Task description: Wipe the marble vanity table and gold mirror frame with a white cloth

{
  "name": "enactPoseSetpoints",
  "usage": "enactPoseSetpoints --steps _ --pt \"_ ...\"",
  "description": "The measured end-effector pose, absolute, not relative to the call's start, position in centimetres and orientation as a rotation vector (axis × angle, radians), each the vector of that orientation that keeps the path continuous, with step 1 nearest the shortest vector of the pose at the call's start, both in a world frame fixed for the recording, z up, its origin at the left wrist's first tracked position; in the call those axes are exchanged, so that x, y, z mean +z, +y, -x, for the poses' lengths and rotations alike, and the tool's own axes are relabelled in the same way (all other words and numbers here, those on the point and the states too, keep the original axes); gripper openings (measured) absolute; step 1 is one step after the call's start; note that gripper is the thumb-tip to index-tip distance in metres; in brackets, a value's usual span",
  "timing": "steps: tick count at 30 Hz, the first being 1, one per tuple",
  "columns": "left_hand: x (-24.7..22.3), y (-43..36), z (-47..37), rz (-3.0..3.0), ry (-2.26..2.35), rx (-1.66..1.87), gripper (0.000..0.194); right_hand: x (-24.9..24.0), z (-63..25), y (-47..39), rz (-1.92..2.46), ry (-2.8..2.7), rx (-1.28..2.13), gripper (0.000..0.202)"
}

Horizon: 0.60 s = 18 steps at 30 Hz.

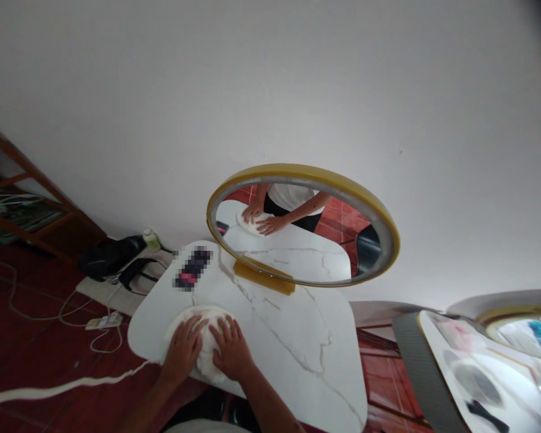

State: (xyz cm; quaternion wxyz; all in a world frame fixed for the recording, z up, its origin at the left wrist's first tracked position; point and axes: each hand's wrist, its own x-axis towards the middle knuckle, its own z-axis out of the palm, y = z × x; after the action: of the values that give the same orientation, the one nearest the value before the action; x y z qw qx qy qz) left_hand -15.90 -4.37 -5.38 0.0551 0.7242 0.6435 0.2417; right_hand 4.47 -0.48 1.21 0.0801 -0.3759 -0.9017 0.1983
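A white, soft, rounded cloth-like bundle [206,364] lies at the near left edge of a white marbled table [297,385]. Flat on its left part rests my left hand [184,349], fingers stretched forward. My right hand [232,349] presses on its right side with the fingers spread. The palms hide part of the bundle. Behind the hands, a dark, pixelated flat object [193,269] lies near the table's far left corner. Both hands and the bundle also show in the round gold-framed mirror [315,174] standing at the table's back.
A grey-white wall [162,108] rises behind the table. On the red floor at left are a black bag [110,257], a small bottle [151,239], a power strip [103,322] and cables. Wooden shelves [49,216] stand far left; another white table [437,355] is at right.
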Motion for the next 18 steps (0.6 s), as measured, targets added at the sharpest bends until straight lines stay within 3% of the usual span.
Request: enactPoseSetpoints --steps 6,11,18 --pt "-5.0 -3.9 21.5 -2.105 2.162 0.651 0.042 0.5 2.2 1.3 1.066 -2.698 0.637 0.067" --pt "-4.9 -3.4 24.5 -2.032 2.194 0.571 0.041 0.3 5.2 1.7 1.047 -2.688 0.712 0.088" --pt "-5.3 -3.5 23.3 -2.003 2.276 0.62 0.04 0.7 3.9 1.4 1.027 -2.649 0.776 0.079"
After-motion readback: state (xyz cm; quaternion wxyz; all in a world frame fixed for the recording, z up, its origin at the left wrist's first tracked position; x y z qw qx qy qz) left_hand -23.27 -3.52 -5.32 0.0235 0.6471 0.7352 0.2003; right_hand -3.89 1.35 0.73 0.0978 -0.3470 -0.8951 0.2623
